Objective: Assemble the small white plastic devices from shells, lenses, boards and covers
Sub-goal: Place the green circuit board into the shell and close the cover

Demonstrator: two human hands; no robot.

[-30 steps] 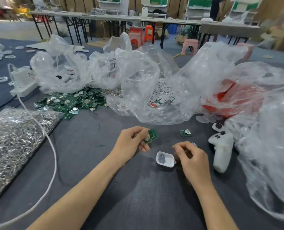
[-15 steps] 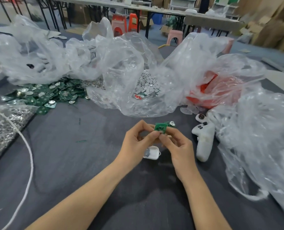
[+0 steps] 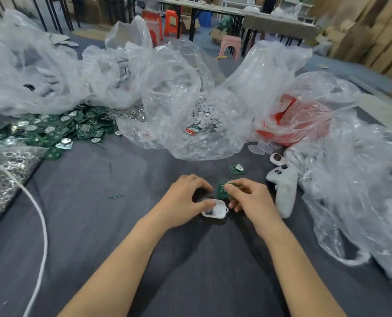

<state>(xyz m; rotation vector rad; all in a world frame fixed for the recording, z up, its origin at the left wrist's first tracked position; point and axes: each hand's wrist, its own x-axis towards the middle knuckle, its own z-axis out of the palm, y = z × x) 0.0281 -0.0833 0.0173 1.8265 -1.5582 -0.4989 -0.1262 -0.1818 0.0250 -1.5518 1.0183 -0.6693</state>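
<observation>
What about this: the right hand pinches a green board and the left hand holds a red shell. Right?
No. The head view shows the left hand holds a white shell, not red. The right hand does pinch the green board.

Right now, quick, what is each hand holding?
Left hand: holds the white shell, thumb on its rim.
Right hand: pinches the green board.
</observation>
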